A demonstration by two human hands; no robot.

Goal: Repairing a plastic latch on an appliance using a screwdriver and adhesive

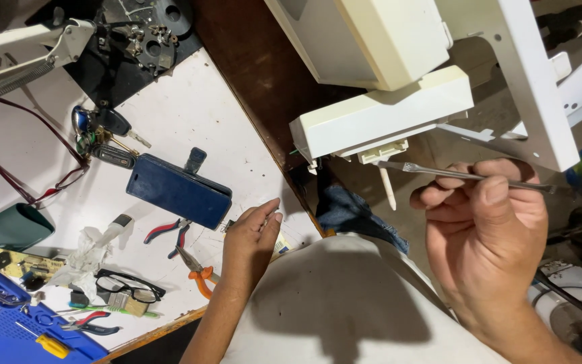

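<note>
Cream-white plastic is the material of the part you work on: a long control housing [382,118] that hangs from the white appliance frame [533,87] above your right hand. Its long axis runs from lower left to upper right, and a small connector block [383,151] shows under its lower edge.

Your right hand [483,229] is clenched around a thin metal screwdriver [439,172]. The shaft lies almost level and its flat tip points to the left, just under the connector block. The housing is therefore up and a little to the left of this hand, very near, and the tool's axis runs nearly along the lower edge of the housing. I cannot tell if the tip touches the plastic.

Your left hand [250,243] is farther away. It rests at the edge of the white workbench [197,121], fingers loosely bent, and it holds nothing I can see; a small yellowish packet [281,244] lies partly under it.

On the bench, a dark blue phone wallet case [178,190] lies left of that hand. Below it are red-handled pliers [168,232] and orange-handled pliers [200,276]. Black glasses [129,286] and a crumpled white cloth [85,256] are further left. A blue tray [8,330] with a yellow-handled screwdriver [50,344] sits at the lower left corner, and keys [99,131] lie higher up.
</note>
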